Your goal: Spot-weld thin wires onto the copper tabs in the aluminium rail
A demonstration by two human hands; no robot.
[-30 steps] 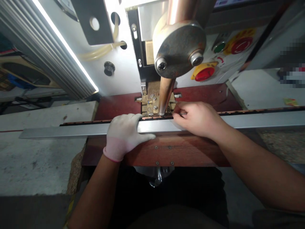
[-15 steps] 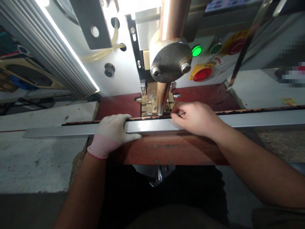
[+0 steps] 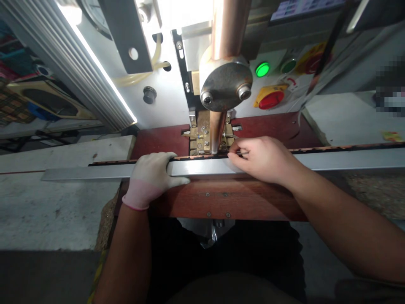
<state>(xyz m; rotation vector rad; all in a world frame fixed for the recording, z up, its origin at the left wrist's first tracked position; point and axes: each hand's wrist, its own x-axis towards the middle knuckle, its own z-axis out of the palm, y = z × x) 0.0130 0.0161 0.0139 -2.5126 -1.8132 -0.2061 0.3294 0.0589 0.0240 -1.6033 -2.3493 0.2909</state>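
Note:
A long silver metal bar (image 3: 202, 166) lies across the red-brown work surface, with a dark strip edged in copper colour along its far side. My left hand (image 3: 153, 173), in a white glove with a pink cuff, is wrapped over the bar left of the machine's rod, its thumb along the near side. The copper-coloured rod (image 3: 217, 131) comes down to the far edge of the bar, between my hands. My bare right hand (image 3: 261, 158) rests at the bar just right of the rod, fingertips pinched together around something small and thin that I cannot make out.
Behind the rod's tip sits a brass block (image 3: 200, 141) with screws and thin tubes. A lit green button (image 3: 262, 69) and a red rotary switch (image 3: 271, 99) are on the machine's front. White tables (image 3: 57, 207) flank the work surface.
The view has shifted slightly, so the machine and bar appear a little further right. Both hands keep their places on the bar, and the right fingertips stay pinched.

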